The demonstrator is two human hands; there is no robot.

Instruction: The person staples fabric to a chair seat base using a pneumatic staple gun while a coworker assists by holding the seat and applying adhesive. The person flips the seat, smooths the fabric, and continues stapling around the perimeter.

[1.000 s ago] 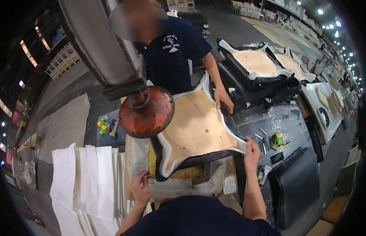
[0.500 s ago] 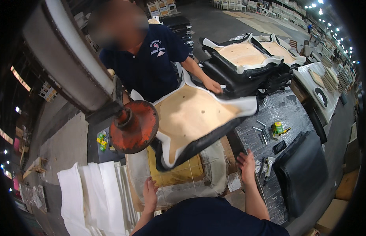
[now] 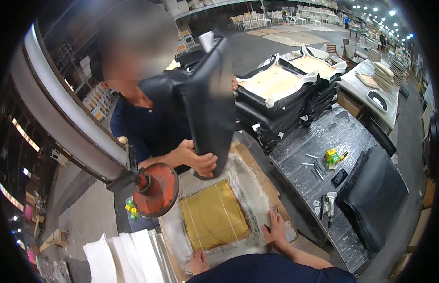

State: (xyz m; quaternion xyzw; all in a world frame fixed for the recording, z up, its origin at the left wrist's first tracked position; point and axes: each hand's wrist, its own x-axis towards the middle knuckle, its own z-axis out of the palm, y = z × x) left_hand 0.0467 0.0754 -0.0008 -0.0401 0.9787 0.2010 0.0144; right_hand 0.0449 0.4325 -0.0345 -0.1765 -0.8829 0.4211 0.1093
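The wearer's left hand [image 3: 198, 262] and right hand [image 3: 276, 230], fingers spread flat and gripping nothing, press the plastic-wrapped yellow foam pad [image 3: 214, 215]. At twelve o'clock a co-worker lifts the black seat cover [image 3: 211, 101]; smoothing the wrap likely follows.

Left hand [image 3: 198, 262] half hidden behind the dark blue shirt [image 3: 271, 272]; small tools on the grey workbench [image 3: 318, 141] too tiny to identify.

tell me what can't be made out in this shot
- Head view: the left hand is partly covered by the person's own dark shirt, so its grip is unclear.
- Fingertips of the right hand merge with the clear plastic sheet over the yellow foam pad.
- Small tools on the bench are too small to identify.
- The co-worker's far hand is hidden behind the black seat cover.
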